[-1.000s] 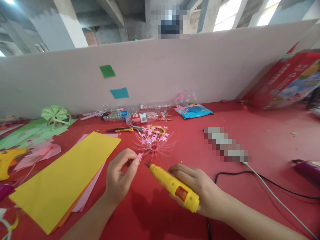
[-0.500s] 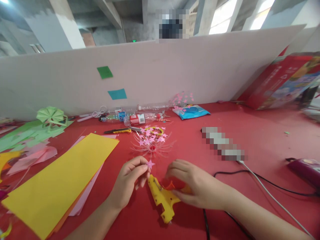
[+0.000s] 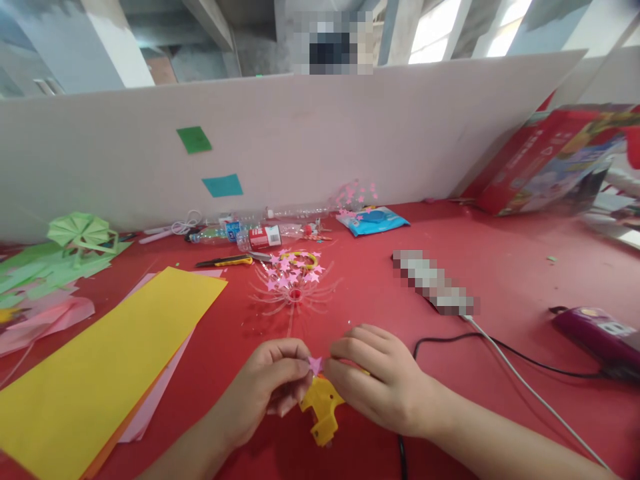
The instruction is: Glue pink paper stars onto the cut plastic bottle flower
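Observation:
A small pink paper star (image 3: pixel 315 365) is pinched between the thumb and finger of my left hand (image 3: pixel 275 377). Close by on the right, my right hand (image 3: pixel 383 377) has its fingers bent together at the star's edge; whether they grip anything is hidden. Beneath both hands lies a yellow glue gun (image 3: pixel 323 407), partly covered by them. Beyond the hands stands a clear plastic piece cut into thin curved strips (image 3: pixel 295 297), with many pink stars (image 3: pixel 293 270) on its strips.
Yellow paper sheets (image 3: pixel 115 360) lie at left, green paper (image 3: pixel 30 273) behind them. A utility knife (image 3: pixel 225 261), plastic bottles (image 3: pixel 265 237) and a blue packet (image 3: pixel 377 221) are at the back. Cables (image 3: pixel 530 393) and a purple object (image 3: pixel 597 333) are at right.
My left hand has moved right and nearer with the star, and my right hand has come up against it. The hands now cover more of the glue gun. The view has shifted slightly.

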The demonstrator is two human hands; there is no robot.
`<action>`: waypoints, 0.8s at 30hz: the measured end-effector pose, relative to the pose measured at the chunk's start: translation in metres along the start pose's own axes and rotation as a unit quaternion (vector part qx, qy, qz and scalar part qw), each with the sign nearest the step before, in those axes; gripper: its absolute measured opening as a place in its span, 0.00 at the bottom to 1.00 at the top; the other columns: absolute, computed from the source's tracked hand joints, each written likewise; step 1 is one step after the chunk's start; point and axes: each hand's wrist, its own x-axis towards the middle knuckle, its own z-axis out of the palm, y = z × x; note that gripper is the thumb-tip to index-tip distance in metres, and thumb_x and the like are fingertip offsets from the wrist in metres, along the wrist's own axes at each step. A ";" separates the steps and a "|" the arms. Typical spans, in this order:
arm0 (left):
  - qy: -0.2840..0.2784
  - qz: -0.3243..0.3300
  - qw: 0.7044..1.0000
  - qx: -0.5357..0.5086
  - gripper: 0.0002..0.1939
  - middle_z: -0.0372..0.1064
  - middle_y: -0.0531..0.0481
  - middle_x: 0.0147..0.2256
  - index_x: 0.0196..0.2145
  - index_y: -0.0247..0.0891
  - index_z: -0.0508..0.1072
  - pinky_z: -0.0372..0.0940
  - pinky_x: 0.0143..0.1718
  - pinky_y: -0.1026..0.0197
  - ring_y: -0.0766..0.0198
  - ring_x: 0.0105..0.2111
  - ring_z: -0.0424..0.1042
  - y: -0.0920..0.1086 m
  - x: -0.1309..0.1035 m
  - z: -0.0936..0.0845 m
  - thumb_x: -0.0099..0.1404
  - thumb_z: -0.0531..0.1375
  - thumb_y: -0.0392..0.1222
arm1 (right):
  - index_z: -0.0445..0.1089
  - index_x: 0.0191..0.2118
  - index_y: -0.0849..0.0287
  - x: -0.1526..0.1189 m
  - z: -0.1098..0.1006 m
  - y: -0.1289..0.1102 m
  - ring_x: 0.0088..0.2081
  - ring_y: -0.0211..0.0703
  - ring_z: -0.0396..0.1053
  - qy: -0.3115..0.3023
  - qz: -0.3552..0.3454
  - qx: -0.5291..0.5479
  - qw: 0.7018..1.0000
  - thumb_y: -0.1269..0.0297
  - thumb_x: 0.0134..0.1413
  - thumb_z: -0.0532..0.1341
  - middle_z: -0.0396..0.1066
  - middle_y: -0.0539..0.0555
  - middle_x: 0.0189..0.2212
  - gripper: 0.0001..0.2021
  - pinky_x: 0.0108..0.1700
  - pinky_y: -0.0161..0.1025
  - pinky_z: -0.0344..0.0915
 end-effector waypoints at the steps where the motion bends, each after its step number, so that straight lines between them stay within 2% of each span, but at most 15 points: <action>1: 0.009 0.011 1.000 0.012 0.11 0.60 0.57 0.16 0.23 0.35 0.67 0.44 0.14 0.72 0.77 0.14 0.52 0.002 -0.001 -0.002 0.57 0.60 0.44 | 0.67 0.35 0.61 0.000 -0.001 0.001 0.26 0.38 0.61 0.007 0.001 -0.002 1.000 0.76 0.59 0.53 0.70 0.53 0.28 0.07 0.29 0.37 0.60; 3: 0.060 0.053 0.996 0.039 0.13 0.61 0.57 0.17 0.23 0.35 0.68 0.45 0.15 0.72 0.77 0.15 0.54 0.009 -0.004 -0.008 0.59 0.60 0.46 | 0.66 0.34 0.60 -0.001 -0.002 0.004 0.26 0.38 0.61 0.027 0.027 0.013 0.999 0.77 0.58 0.53 0.69 0.53 0.28 0.07 0.29 0.37 0.61; 7: 0.231 0.169 0.957 0.053 0.11 0.62 0.58 0.20 0.24 0.37 0.68 0.49 0.17 0.73 0.76 0.17 0.55 0.023 -0.003 -0.026 0.60 0.59 0.45 | 0.65 0.37 0.59 -0.002 -0.005 0.016 0.31 0.39 0.65 0.088 0.125 0.081 0.985 0.79 0.56 0.56 0.67 0.54 0.29 0.07 0.32 0.36 0.64; 9: 0.270 0.189 0.942 0.062 0.10 0.61 0.58 0.19 0.24 0.37 0.68 0.48 0.17 0.72 0.76 0.16 0.54 0.026 0.000 -0.033 0.60 0.59 0.44 | 0.65 0.36 0.59 -0.001 -0.008 0.021 0.31 0.38 0.65 0.107 0.155 0.102 0.977 0.80 0.55 0.57 0.66 0.53 0.29 0.08 0.32 0.35 0.64; 12: 0.277 0.189 0.936 0.106 0.11 0.60 0.58 0.20 0.25 0.38 0.68 0.47 0.16 0.71 0.75 0.16 0.54 0.027 0.003 -0.037 0.61 0.58 0.45 | 0.64 0.33 0.58 0.006 -0.014 0.025 0.29 0.36 0.64 0.096 0.184 0.137 0.969 0.79 0.55 0.56 0.64 0.51 0.27 0.08 0.31 0.34 0.64; 15: 0.249 0.207 0.921 0.216 0.10 0.63 0.56 0.23 0.28 0.40 0.71 0.53 0.19 0.69 0.72 0.20 0.59 0.032 0.003 -0.033 0.62 0.56 0.46 | 0.63 0.30 0.58 0.018 -0.020 0.030 0.27 0.35 0.62 0.023 0.229 0.188 0.955 0.77 0.55 0.56 0.64 0.49 0.26 0.07 0.29 0.32 0.62; 17: 0.231 0.245 0.887 0.317 0.08 0.65 0.53 0.29 0.31 0.41 0.74 0.61 0.28 0.66 0.68 0.27 0.64 0.040 0.004 -0.029 0.62 0.57 0.45 | 0.63 0.29 0.58 0.030 -0.023 0.035 0.26 0.34 0.62 -0.024 0.258 0.203 0.944 0.76 0.54 0.57 0.64 0.49 0.25 0.07 0.28 0.32 0.61; 19: 0.213 0.282 0.846 0.399 0.06 0.65 0.52 0.35 0.34 0.43 0.75 0.64 0.38 0.62 0.65 0.35 0.67 0.050 0.006 -0.024 0.62 0.58 0.42 | 0.64 0.28 0.58 0.042 -0.024 0.041 0.26 0.34 0.61 -0.045 0.275 0.205 0.938 0.76 0.53 0.57 0.64 0.48 0.25 0.07 0.28 0.32 0.60; 22: 0.201 0.312 0.805 0.463 0.07 0.63 0.50 0.39 0.35 0.44 0.76 0.63 0.48 0.56 0.62 0.42 0.67 0.063 0.012 -0.022 0.62 0.57 0.39 | 0.65 0.28 0.58 0.054 -0.022 0.047 0.26 0.33 0.60 -0.026 0.300 0.216 0.929 0.74 0.53 0.58 0.64 0.47 0.24 0.05 0.28 0.31 0.58; 24: 0.220 0.323 0.789 0.475 0.07 0.63 0.50 0.41 0.34 0.44 0.76 0.61 0.51 0.53 0.60 0.45 0.66 0.067 0.016 -0.022 0.62 0.57 0.39 | 0.65 0.29 0.58 0.055 -0.017 0.048 0.25 0.33 0.60 -0.002 0.321 0.229 0.919 0.73 0.54 0.58 0.64 0.46 0.24 0.05 0.27 0.31 0.58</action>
